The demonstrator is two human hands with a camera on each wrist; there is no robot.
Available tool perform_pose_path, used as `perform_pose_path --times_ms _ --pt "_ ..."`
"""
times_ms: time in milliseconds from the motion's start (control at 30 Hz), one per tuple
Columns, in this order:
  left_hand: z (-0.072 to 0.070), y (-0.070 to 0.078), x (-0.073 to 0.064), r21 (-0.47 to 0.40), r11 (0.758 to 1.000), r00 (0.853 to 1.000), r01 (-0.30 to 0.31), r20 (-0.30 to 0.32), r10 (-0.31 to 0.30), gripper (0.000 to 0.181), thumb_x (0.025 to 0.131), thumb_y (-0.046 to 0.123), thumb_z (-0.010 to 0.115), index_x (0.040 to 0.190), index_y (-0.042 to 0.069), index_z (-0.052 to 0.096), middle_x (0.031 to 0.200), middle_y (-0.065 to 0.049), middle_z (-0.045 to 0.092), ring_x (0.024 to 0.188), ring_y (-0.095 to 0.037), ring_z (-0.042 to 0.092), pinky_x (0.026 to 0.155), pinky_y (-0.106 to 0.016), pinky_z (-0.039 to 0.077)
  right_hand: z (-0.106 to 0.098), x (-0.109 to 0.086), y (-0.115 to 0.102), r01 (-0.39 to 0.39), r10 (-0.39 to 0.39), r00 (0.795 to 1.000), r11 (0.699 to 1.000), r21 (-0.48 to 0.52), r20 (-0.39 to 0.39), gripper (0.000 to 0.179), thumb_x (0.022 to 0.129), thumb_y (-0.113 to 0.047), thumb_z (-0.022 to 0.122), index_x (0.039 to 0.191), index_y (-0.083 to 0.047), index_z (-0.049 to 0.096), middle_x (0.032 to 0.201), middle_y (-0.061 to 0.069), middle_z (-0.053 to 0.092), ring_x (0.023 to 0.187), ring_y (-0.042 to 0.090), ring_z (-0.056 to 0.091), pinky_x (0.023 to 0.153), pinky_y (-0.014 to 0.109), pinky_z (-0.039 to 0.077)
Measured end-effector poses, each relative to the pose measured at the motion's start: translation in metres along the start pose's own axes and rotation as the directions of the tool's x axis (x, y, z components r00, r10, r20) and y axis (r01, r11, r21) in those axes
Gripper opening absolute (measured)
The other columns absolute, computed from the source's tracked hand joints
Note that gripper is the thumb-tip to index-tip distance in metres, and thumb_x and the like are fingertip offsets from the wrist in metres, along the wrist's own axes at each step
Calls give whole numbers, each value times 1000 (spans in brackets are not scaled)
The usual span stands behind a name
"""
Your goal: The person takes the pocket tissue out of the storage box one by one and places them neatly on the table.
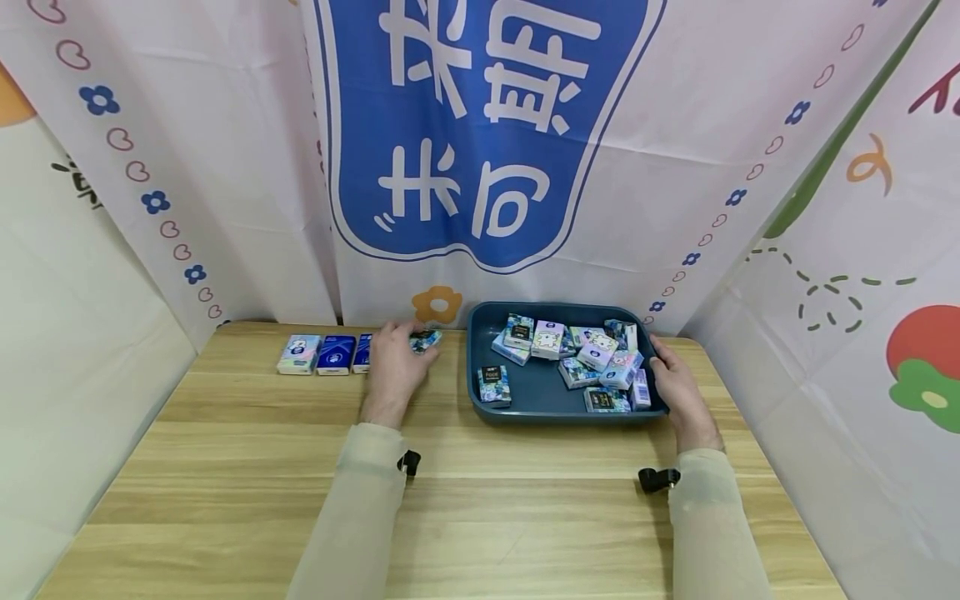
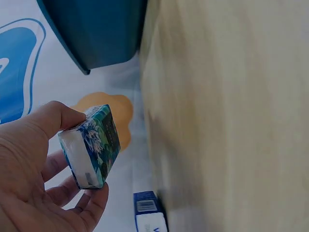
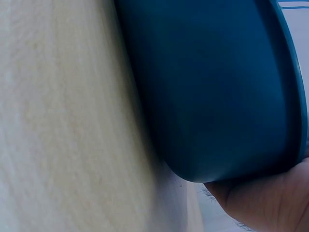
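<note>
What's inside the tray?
Small packs, dark floral and pale ones, heaped; one floral pack sits apart in the near-left corner. Overlaps cover parts of lower packs and of the tray floor; a fully buried pack wouldn't show.

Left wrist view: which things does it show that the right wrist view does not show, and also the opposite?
Only the left wrist view shows the left hand pinching a floral packet, the blue-and-white packet at the lower edge, and the orange flower on the cloth.

Only the right wrist view shows the right hand, which holds the tray.

Both share the outside of the dark teal tray and the wooden tabletop.
</note>
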State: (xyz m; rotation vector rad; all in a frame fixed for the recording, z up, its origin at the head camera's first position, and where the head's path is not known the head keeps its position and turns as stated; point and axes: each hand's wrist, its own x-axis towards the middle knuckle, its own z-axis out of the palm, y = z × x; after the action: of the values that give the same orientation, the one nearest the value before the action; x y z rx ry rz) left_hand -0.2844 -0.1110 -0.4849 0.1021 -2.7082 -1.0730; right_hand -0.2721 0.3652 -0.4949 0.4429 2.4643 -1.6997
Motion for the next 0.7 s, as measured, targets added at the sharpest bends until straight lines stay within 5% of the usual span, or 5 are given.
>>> perform_pose_path --times_ms 433,700 --pt "5 -13 -2 105 994 999 -39 -5 40 26 103 19 89 122 2 87 148 -25 77 139 -56 69 120 -65 58 0 1 0 2 -2 1000 1000 5 4 62 129 -25 27 190 -26 13 200 8 2 186 41 7 152 64 15" --pt "3 -8 -6 185 982 998 -19 63 7 27 106 21 89 124 2 87 150 -25 76 141 -54 67 119 -66 60 0 0 -1 -12 12 1000 1000 6 6 62 129 -26 27 190 -26 13 200 7 3 186 40 6 152 65 14"
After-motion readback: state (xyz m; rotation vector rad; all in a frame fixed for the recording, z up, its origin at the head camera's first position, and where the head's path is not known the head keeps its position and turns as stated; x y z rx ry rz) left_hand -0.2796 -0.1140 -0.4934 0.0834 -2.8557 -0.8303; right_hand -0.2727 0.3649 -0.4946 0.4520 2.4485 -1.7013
